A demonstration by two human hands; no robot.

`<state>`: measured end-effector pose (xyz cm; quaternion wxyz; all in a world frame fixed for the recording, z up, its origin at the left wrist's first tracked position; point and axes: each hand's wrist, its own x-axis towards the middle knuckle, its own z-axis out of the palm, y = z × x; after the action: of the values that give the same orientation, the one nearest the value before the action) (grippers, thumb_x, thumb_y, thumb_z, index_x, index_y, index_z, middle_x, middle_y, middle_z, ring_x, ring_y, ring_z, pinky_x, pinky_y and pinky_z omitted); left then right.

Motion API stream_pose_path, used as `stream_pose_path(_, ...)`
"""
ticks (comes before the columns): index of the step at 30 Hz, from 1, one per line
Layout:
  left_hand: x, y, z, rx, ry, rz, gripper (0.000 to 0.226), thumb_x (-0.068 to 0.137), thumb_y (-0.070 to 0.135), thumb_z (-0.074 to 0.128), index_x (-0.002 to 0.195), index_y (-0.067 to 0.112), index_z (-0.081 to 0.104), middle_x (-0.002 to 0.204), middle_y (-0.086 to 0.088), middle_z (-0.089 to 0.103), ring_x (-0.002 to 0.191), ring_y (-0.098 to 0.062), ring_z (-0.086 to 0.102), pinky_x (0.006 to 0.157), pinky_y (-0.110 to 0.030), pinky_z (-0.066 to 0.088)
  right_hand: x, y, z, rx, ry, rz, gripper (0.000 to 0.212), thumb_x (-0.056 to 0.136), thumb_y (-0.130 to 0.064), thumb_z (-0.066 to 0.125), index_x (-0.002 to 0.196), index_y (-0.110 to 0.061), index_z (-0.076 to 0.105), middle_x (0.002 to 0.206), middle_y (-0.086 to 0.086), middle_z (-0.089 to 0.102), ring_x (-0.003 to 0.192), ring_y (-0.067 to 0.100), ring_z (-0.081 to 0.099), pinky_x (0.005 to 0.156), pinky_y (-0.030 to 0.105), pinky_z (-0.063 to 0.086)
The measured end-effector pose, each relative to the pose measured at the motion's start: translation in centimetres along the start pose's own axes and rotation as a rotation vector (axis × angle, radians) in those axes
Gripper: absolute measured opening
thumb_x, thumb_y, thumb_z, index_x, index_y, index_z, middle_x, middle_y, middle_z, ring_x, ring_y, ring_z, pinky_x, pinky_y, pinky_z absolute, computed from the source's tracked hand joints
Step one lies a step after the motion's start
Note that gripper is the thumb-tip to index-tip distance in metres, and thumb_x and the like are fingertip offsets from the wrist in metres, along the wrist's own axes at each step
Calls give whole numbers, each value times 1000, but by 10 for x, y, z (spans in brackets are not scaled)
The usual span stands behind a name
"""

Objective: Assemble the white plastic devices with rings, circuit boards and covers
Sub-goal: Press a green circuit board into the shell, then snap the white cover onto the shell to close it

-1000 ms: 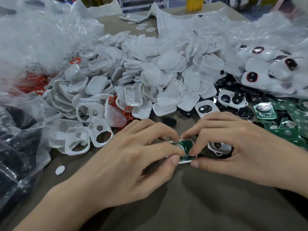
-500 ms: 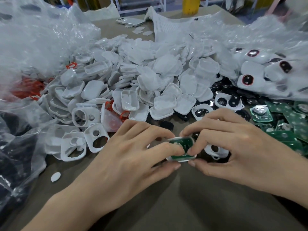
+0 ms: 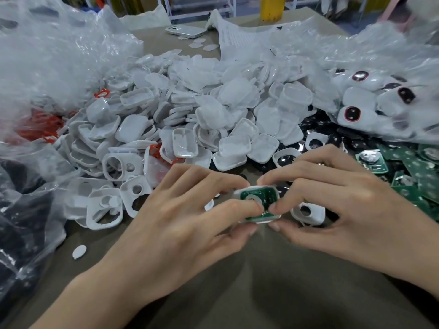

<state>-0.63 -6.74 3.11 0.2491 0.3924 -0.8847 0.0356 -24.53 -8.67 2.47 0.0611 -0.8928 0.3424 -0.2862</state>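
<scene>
Looking from the left edge of the frame, I see crumpled clear bags [image 3: 35, 67], one with red rings [image 3: 40, 127] inside. Just right of them, white frames [image 3: 104, 207] with cut-out holes lie on the brown table [image 3: 237, 281]. Behind these a heap of white covers [image 3: 202, 110] fills the upper middle, with a phone [image 3: 185, 30] lying beyond it near the top.

Low in the middle, my left hand [image 3: 180, 224] pinches the left side of a white shell [image 3: 238, 193] between thumb and forefinger. A green circuit board [image 3: 268, 198] sits in that shell, face up. My right hand [image 3: 351, 205] pinches the shell's right side the same way, so both hands are clamped on it. I cannot tell whether it touches the table.

At the right edge loose circuit boards [image 3: 422, 181] lie piled, and above them finished devices [image 3: 356, 112] sit in another bag.
</scene>
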Motion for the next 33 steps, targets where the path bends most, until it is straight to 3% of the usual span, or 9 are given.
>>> stream_pose_path(6,-4,-8,9,-72,-96,14,17,95,36,69,105,25,76,114,7,69,98,-15,64,90,-33,46,-3,2,0,-36,-148,34,13,88,-48,63,92,-36,69,117,-25,63,112,10,51,97,36,45)
stream_pose_path(9,-3,-10,9,-102,-136,-23,19,95,40,65,106,28,75,112,11,68,100,-12,62,90,-32,45,-4,3,-3,-29,-107,76,25,95,-53,53,103,-39,72,118,-25,64,118,10,51,101,36,43)
stream_pose_path(13,-3,-10,8,-127,-173,-70,22,94,42,61,107,29,73,113,14,66,104,-9,60,94,-26,42,-2,13,-6,-108,93,217,25,100,-36,51,111,-28,72,112,-17,67,110,15,57,101,38,43)
stream_pose_path(15,-3,-10,8,-125,-183,-75,22,95,43,60,108,30,72,114,14,65,105,-9,59,96,-23,40,-2,16,-5,-146,163,296,22,99,-29,52,112,-27,70,107,-20,63,107,17,56,100,32,39)
stream_pose_path(19,-6,-11,10,-110,-176,-61,24,97,45,57,111,32,71,119,13,63,107,-11,58,96,-26,40,-4,18,-3,-182,166,357,24,98,-25,49,115,-25,67,107,-18,62,105,18,56,97,35,40)
stream_pose_path(22,-7,-13,8,-103,-125,-64,29,102,47,50,116,32,69,125,10,61,110,-13,56,96,-30,40,-3,18,-1,-206,170,375,25,98,-23,50,116,-23,67,110,-9,68,104,23,60,96,45,45)
stream_pose_path(26,-6,-24,6,-51,53,-162,29,103,36,48,116,23,71,118,10,66,108,-13,58,96,-32,42,-2,16,3,-227,134,482,28,99,-29,50,120,-21,66,117,-3,67,108,28,59,98,47,45)
stream_pose_path(30,-6,-34,6,7,147,-273,26,100,30,51,113,21,72,114,9,67,105,-16,56,97,-32,41,1,8,9,-248,-21,577,43,96,-47,43,130,-28,60,132,-7,54,120,20,47,107,41,37)
stream_pose_path(33,-7,-38,7,15,190,-367,25,98,26,53,112,20,72,112,8,66,109,-18,54,99,-33,38,2,8,12,-257,-4,596,38,95,-48,44,124,-32,63,130,-9,52,118,18,47,105,39,38)
